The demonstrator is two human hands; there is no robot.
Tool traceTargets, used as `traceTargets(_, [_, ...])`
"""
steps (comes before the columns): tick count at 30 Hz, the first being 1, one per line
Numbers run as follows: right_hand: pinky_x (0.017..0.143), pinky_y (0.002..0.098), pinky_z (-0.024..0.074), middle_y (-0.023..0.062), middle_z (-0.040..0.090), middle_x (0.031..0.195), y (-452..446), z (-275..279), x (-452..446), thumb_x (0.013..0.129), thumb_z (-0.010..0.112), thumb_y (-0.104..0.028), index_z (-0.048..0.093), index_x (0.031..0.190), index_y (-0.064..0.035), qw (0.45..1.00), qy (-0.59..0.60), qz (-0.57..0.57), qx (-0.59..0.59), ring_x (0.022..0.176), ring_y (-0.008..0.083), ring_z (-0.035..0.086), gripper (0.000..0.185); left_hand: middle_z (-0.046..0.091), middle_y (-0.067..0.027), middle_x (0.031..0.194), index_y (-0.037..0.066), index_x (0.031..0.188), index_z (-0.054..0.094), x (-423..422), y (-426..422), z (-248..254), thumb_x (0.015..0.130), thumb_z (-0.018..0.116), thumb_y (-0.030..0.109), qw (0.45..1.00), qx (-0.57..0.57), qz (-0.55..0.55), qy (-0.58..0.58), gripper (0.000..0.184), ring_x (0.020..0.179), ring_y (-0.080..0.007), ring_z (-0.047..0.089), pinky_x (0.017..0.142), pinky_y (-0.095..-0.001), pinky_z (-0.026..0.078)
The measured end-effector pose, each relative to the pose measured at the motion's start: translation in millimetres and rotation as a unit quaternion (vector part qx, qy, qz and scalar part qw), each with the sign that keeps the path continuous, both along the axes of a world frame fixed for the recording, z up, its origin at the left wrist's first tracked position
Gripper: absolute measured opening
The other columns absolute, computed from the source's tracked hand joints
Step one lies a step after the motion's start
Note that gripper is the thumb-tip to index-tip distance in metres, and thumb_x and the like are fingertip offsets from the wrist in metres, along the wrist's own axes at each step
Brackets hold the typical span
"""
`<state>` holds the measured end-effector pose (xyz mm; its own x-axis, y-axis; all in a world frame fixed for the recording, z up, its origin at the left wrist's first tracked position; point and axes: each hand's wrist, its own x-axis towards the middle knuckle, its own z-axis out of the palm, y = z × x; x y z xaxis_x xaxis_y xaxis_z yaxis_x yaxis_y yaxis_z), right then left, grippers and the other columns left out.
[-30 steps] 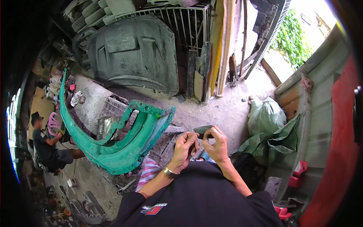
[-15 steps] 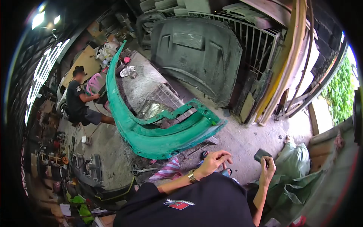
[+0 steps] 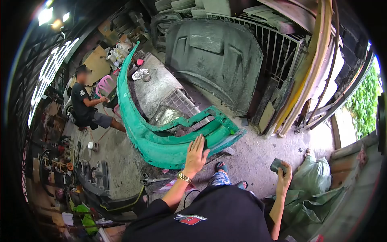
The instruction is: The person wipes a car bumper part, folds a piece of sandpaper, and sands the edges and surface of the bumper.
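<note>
A long, curved green car bumper (image 3: 161, 151) stretches across the middle of the view, with a ragged inner edge. My left hand (image 3: 195, 156), wearing a gold watch, is open with its fingers stretched out over the bumper's near edge. Whether its palm touches the surface is hard to tell. Off to the right, my right hand (image 3: 285, 174) grips a small dark square pad (image 3: 277, 165) between thumb and fingers, apart from the bumper. The pad looks like a sanding pad.
A dark car hood (image 3: 211, 66) leans on a white metal rack behind the bumper. Another person (image 3: 85, 101) sits at the left beside a pink chair (image 3: 105, 85). Black bumper parts (image 3: 102, 193) lie at lower left. A filled green sack (image 3: 313, 172) stands at right.
My left hand has moved up and left from in front of my body to the bumper, its curled fingers now straightened. My right hand still holds the pad, now turned slightly.
</note>
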<state>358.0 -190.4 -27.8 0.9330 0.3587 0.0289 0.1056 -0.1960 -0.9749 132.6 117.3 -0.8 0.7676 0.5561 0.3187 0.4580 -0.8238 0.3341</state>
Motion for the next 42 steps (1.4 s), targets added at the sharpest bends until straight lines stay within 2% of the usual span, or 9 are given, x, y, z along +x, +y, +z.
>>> traceTargets(1, [0.074,0.0235,0.0438,0.002,0.056,0.098,0.2,-1.9,-0.6,0.086,0.055,0.003,0.058,0.108,0.0002,1.0,-0.016,-0.001,-0.002,0.086,0.0092,0.05,0.022,0.05,-0.017,0.13,0.0,0.133,0.045,-3.9,4.2,-5.2,0.092,0.055,0.021,0.998,0.018,0.002,-0.052,0.047,0.121,-0.0364,0.046,0.1,-0.0419,0.036])
traceTargets(2, [0.074,0.0235,0.0438,0.002,0.056,0.098,0.2,-4.8,-0.9,0.086,0.055,0.003,0.058,0.108,0.0002,1.0,-0.015,-0.002,-0.002,0.086,0.0092,0.05,0.022,0.05,-0.017,0.13,0.0,0.133,0.045,-3.2,8.9,-11.9,0.092,0.055,0.021,0.999,0.018,0.0,-0.052,0.047,0.121,-0.0364,0.046,0.1,-0.0419,0.036])
traceTargets(5, [0.071,0.0237,0.0453,0.0022,0.057,0.097,0.6,-9.1,-4.2,0.086,0.055,0.002,0.058,0.108,0.0,1.0,-0.014,0.001,-0.015,0.085,0.0087,0.05,0.022,0.052,-0.0129,0.1,0.005,0.125,0.055,10.1,21.6,-16.3,0.086,0.06,0.005,0.977,-0.02,0.089,-0.195,0.039,0.09,-0.0286,0.052,0.081,-0.036,0.044])
traceTargets(7, [0.081,0.027,0.0436,0.0052,0.059,0.095,3.6,-4.4,-8.0,0.085,0.056,0.005,0.057,0.105,0.0005,0.999,0.033,0.0,-0.001,0.088,0.0125,0.053,0.021,0.052,-0.0136,0.1,0.004,0.122,0.057,19.1,23.3,-16.4,0.085,0.061,0.004,0.973,-0.058,0.083,-0.205,0.038,0.09,-0.0295,0.052,0.08,-0.0372,0.044])
traceTargets(23, [0.081,0.0264,0.0431,0.0033,0.058,0.094,1.9,-6.4,-10.4,0.086,0.054,0.004,0.057,0.104,0.0005,0.999,0.041,0.0,0.006,0.086,0.0112,0.051,0.019,0.053,-0.0108,0.092,0.002,0.105,0.06,21.8,23.3,-24.1,0.084,0.06,0.002,0.966,-0.064,0.077,-0.239,0.021,0.08,-0.0242,0.055,0.071,-0.0327,0.046])
traceTargets(25, [0.08,0.026,0.0435,0.0031,0.057,0.094,2.7,-5.3,-10.4,0.086,0.055,0.004,0.057,0.105,0.0001,0.998,0.058,-0.003,0.011,0.086,0.0111,0.051,0.02,0.053,-0.0109,0.091,0.001,0.105,0.061,22.5,22.8,-24.2,0.085,0.06,0.002,0.961,-0.104,0.101,-0.233,0.021,0.08,-0.0242,0.055,0.071,-0.0326,0.045])
traceTargets(31, [0.071,0.0239,0.0455,0.0021,0.057,0.092,4.6,-5.1,-9.4,0.086,0.054,0.003,0.058,0.106,-0.0008,0.999,0.046,0.004,0.003,0.082,0.009,0.052,0.02,0.053,-0.0108,0.092,0.001,0.105,0.061,20.5,29.0,-28.8,0.084,0.061,0.004,0.969,-0.009,0.045,-0.244,0.021,0.081,-0.0231,0.054,0.072,-0.032,0.045])
traceTargets(33, [0.069,0.0238,0.0457,0.002,0.057,0.092,5.7,-3.4,-9.5,0.087,0.054,0.003,0.058,0.105,-0.0008,0.999,0.04,0.003,0.0,0.082,0.0087,0.052,0.02,0.054,-0.011,0.094,0.001,0.105,0.061,20.9,25.5,-24.7,0.084,0.061,0.004,0.961,-0.106,0.083,-0.244,0.021,0.083,-0.024,0.055,0.073,-0.0326,0.045])
traceTargets(42, [0.068,0.0251,0.0476,0.0022,0.057,0.09,7.4,-4.1,-12.9,0.086,0.055,0.003,0.058,0.105,-0.0011,0.999,0.032,-0.009,-0.015,0.08,0.009,0.052,0.019,0.056,-0.0116,0.095,0.003,0.101,0.063,20.1,26.0,-23.0,0.083,0.062,0.004,0.962,-0.092,0.064,-0.248,0.018,0.088,-0.0283,0.055,0.078,-0.0358,0.045])
